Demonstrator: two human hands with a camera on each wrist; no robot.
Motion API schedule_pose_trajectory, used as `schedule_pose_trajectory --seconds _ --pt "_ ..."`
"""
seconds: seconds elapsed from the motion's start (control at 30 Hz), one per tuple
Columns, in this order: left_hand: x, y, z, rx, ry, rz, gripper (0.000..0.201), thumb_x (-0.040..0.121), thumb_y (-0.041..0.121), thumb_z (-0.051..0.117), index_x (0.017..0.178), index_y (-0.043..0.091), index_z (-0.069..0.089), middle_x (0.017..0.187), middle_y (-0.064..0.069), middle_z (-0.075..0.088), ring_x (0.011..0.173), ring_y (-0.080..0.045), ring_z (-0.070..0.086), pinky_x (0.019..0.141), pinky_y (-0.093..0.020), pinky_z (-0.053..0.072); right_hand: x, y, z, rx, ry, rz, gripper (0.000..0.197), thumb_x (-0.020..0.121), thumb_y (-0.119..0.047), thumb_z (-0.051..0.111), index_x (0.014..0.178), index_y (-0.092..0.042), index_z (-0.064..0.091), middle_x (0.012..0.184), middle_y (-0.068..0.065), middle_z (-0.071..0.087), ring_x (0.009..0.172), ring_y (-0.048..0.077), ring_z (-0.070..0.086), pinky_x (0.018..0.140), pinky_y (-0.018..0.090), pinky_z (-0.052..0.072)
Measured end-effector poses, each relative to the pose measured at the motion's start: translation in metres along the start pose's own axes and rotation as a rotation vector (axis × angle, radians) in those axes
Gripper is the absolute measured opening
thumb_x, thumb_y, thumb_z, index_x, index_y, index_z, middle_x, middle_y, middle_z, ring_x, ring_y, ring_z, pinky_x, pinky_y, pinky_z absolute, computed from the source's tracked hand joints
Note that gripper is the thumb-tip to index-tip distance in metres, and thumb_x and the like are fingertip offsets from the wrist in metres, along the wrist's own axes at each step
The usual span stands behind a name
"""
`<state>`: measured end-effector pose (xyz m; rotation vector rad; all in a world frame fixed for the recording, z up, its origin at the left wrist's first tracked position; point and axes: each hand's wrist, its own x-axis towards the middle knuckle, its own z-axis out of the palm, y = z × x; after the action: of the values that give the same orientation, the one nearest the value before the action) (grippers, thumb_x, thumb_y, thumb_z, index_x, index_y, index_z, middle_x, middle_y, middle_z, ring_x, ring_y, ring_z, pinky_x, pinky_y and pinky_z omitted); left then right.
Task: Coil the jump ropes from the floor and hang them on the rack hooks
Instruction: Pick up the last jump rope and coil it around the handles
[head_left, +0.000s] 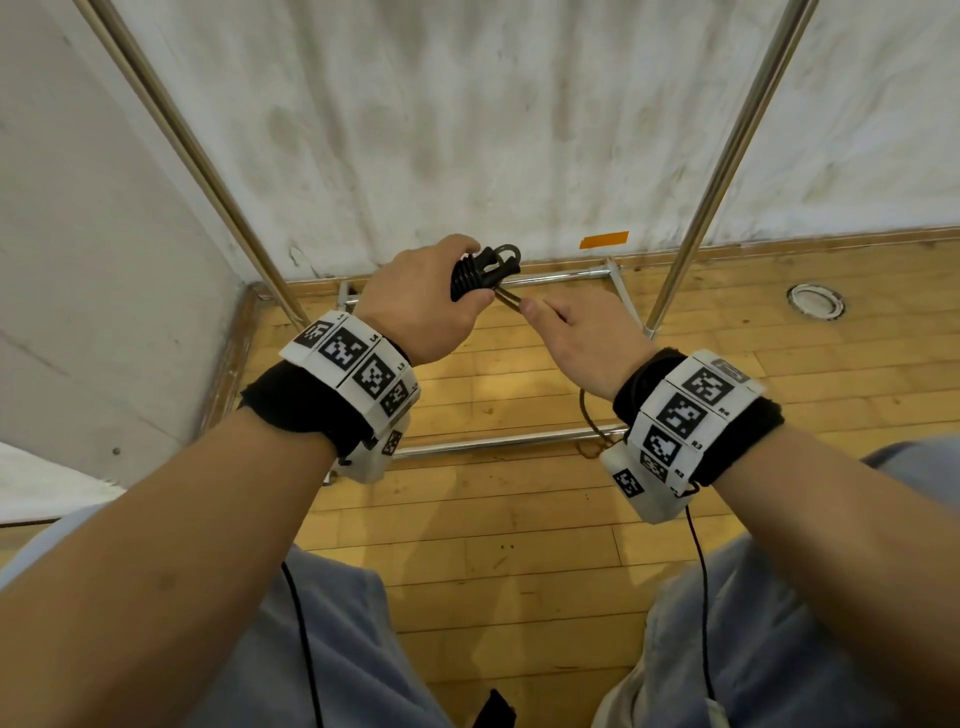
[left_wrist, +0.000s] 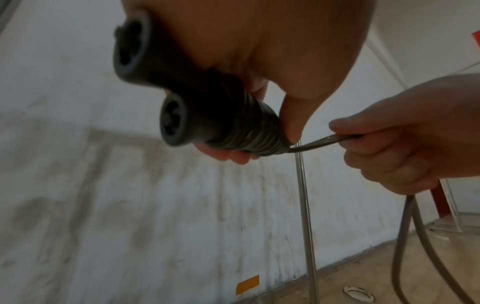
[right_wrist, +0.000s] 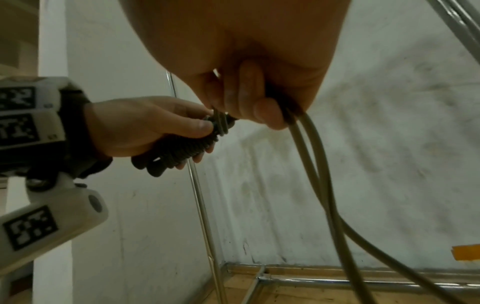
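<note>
Left hand (head_left: 423, 296) grips the two black rope-wrapped plastic jump-rope handles (left_wrist: 207, 109), right hand (head_left: 582, 332) beside it pinches the doubled grey cord (right_wrist: 309, 148); wristband tags (head_left: 675, 415) read R3, R4.

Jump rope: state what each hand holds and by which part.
The left hand grips the two black handles, bundled together where the rope is wound around them. The right hand pinches the doubled free rope just beside the winding.

Probably a gym: wood-strip floor (head_left: 519, 519), scuffed white wall (head_left: 467, 130).
</note>
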<state>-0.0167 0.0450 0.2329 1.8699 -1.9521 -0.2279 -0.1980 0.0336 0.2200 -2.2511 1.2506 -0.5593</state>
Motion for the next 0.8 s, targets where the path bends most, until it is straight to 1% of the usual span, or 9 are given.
schedule_pose_trajectory --seconds 0.17,0.23,0.3,0.37,0.43,0.53,0.63,0.73,0.8 --pt "0.002 -0.001 0.008 -0.004 -0.063 -0.031 0.038 0.090 0.043 0.057 0.122 0.024 0.049 0.097 0.007 0.057 0.080 -0.013 0.052 0.065 -0.029 0.041 -0.006 -0.007 -0.006 -0.123 -0.011 -0.081 0.046 0.100 -0.035 0.033 0.056 -0.020 0.034 0.054 -0.003 0.038 0.051 0.013 0.035 0.050 0.030 0.026" --pt "0.003 -0.003 0.008 -0.031 -0.074 -0.040 0.038 0.089 0.044 0.059 0.119 0.023 0.049 0.090 0.010 0.053 0.071 -0.008 0.050 0.058 -0.025 0.038 -0.009 -0.008 -0.013 -0.106 -0.034 -0.101 0.042 0.099 -0.034 0.035 0.059 -0.023 0.035 0.055 -0.004 0.039 0.052 0.012 0.036 0.051 0.030 0.027" --pt "0.004 -0.005 0.008 -0.087 -0.111 -0.065 0.036 0.088 0.044 0.061 0.116 0.024 0.050 0.083 0.013 0.052 0.068 -0.001 0.049 0.054 -0.020 0.036 -0.012 -0.008 -0.020 -0.060 -0.047 -0.115 0.036 0.099 -0.031 0.039 0.063 -0.027 0.038 0.058 -0.008 0.041 0.053 0.007 0.039 0.052 0.025 0.028" --pt "0.002 -0.007 0.009 -0.239 -0.176 -0.104 0.033 0.086 0.041 0.064 0.112 0.024 0.054 0.082 0.011 0.060 0.064 -0.004 0.058 0.050 -0.019 0.040 -0.013 -0.007 -0.027 -0.013 -0.016 -0.134 0.032 0.098 -0.028 0.041 0.066 -0.028 0.043 0.058 -0.010 0.042 0.053 0.003 0.041 0.051 0.016 0.031" --pt "0.000 -0.005 0.012 -0.383 -0.227 -0.145 0.029 0.084 0.037 0.068 0.107 0.024 0.056 0.082 0.004 0.068 0.059 -0.007 0.065 0.048 -0.019 0.045 -0.012 -0.005 -0.031 0.010 0.033 -0.137 0.027 0.098 -0.025 0.042 0.073 -0.021 0.050 0.058 -0.011 0.042 0.053 0.004 0.040 0.052 0.012 0.032" --pt "-0.001 0.001 0.015 -0.308 -0.243 -0.119 0.026 0.081 0.040 0.070 0.097 0.026 0.055 0.074 0.007 0.065 0.053 -0.001 0.062 0.044 -0.014 0.043 -0.009 -0.002 -0.029 -0.005 0.078 -0.121 0.025 0.098 -0.027 0.043 0.077 -0.019 0.054 0.060 -0.011 0.044 0.056 0.006 0.041 0.051 0.014 0.030" --pt "0.001 0.007 0.014 -0.157 -0.274 -0.019 0.023 0.082 0.042 0.068 0.092 0.024 0.059 0.077 0.008 0.059 0.068 -0.013 0.060 0.056 -0.025 0.043 -0.004 -0.001 -0.027 -0.028 0.132 -0.109 0.025 0.097 -0.029 0.044 0.080 -0.018 0.058 0.062 -0.011 0.046 0.058 0.006 0.042 0.051 0.016 0.028" --pt "-0.005 0.013 0.017 -0.043 -0.302 0.058 0.019 0.086 0.045 0.062 0.095 0.034 0.050 0.081 0.015 0.054 0.076 -0.010 0.055 0.063 -0.029 0.043 -0.001 0.000 -0.028 -0.013 0.202 -0.092 0.028 0.096 -0.031 0.047 0.077 -0.014 0.059 0.062 -0.008 0.048 0.058 0.008 0.043 0.051 0.015 0.029" --pt "-0.011 0.016 0.020 -0.012 -0.296 0.099 0.019 0.087 0.044 0.060 0.097 0.036 0.045 0.080 0.017 0.053 0.077 -0.011 0.055 0.067 -0.031 0.044 -0.001 0.001 -0.027 -0.010 0.208 -0.073 0.029 0.095 -0.032 0.048 0.073 -0.015 0.056 0.061 -0.008 0.047 0.057 0.007 0.043 0.051 0.013 0.030"
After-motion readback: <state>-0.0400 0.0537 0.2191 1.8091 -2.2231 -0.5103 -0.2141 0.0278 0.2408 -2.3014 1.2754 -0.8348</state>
